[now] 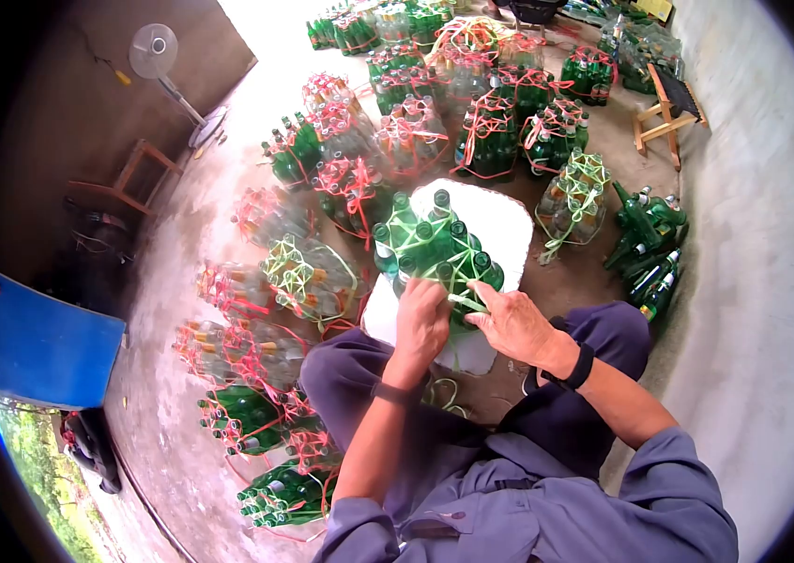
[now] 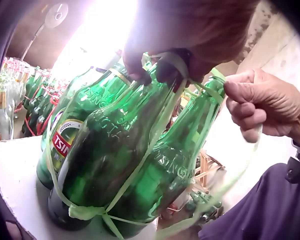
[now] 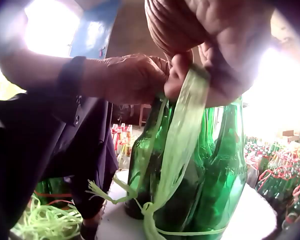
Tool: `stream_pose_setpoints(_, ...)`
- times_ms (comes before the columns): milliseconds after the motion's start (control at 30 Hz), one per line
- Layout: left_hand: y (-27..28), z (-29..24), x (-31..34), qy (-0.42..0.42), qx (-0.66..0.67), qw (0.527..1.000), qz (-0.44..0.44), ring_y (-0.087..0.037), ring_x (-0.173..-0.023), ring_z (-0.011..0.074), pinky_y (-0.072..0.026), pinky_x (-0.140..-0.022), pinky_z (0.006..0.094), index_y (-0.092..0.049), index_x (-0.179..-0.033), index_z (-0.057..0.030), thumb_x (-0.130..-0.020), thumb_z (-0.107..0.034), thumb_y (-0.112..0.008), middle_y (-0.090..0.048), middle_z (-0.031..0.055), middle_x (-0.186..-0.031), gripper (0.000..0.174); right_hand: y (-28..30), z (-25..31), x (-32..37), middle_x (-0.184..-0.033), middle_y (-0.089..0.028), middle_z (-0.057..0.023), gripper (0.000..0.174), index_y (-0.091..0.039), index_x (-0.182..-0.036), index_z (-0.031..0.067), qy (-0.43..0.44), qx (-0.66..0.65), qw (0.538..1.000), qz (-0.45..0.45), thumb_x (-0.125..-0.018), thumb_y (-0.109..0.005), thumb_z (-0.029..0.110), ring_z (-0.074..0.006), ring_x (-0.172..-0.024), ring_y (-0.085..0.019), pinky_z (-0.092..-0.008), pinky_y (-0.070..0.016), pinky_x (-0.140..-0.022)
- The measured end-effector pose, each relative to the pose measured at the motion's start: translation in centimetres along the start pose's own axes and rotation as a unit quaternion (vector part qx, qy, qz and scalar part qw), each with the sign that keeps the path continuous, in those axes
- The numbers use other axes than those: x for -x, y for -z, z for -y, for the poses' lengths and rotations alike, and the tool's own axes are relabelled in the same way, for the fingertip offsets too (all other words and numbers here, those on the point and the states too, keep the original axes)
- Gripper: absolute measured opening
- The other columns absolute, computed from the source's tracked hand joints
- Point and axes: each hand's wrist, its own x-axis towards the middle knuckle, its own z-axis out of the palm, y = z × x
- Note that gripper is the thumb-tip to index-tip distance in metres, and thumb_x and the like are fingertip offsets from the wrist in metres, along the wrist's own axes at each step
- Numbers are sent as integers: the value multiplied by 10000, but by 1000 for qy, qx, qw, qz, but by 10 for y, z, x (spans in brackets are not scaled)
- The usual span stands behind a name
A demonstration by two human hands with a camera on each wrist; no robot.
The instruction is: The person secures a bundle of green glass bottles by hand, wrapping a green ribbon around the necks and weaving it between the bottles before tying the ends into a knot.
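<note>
A bundle of green glass bottles [image 1: 427, 246] stands upright on a white board [image 1: 515, 211] in front of the person's knees. Light green plastic strap [image 2: 132, 182] runs round the bottles low down, with a knot at the side, and crosses over their necks. At the near bottle necks the left hand [image 1: 422, 319] has its fingers curled, gripping the strap. Close beside it, the right hand [image 1: 517, 327] pinches a length of the same strap [image 3: 182, 135] between thumb and fingers. From there the strap hangs down in a loose band in the right wrist view.
Many bottle bundles tied with red strap [image 1: 345, 183] stand beyond and to the left. Loose green bottles [image 1: 646, 235] lie by the right wall, near a folding wooden stool [image 1: 664, 117]. A heap of loose green strap [image 3: 45, 220] lies on the floor. A fan [image 1: 154, 52] stands at the back left.
</note>
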Motion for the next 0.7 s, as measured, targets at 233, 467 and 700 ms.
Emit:
stream_pose_setpoints(233, -1, 5, 1, -25, 15, 999, -12, -532, -872, 385, -449, -754, 473, -548, -810, -27, -786, 36, -659, -547, 150, -822, 130, 15, 12, -8, -753, -667, -230, 196, -710, -909, 10, 13, -36, 998, -52, -940, -635, 189, -421, -727, -678, -461, -549, -663)
stream_pose_setpoints(467, 4, -1, 3, -27, -43, 998, -22, -562, -927, 358, -429, -849, 452, -585, -897, -45, -787, -25, -655, -596, 133, -883, 131, 34, 26, -32, -654, -606, -215, 247, -574, -709, 18, 119, 111, 987, -16, -914, -608, 151, -421, -650, -635, -491, -514, -631)
stream_pose_setpoints(700, -1, -3, 5, -37, -45, 997, -58, -571, -960, 349, -409, -899, 475, -587, -930, -28, -799, -43, -642, -610, 139, -922, 143, 38, 22, -56, -702, -643, -199, 200, -615, -760, 27, 156, 154, 976, 4, -902, -617, 168, -406, -706, -658, -495, -518, -667)
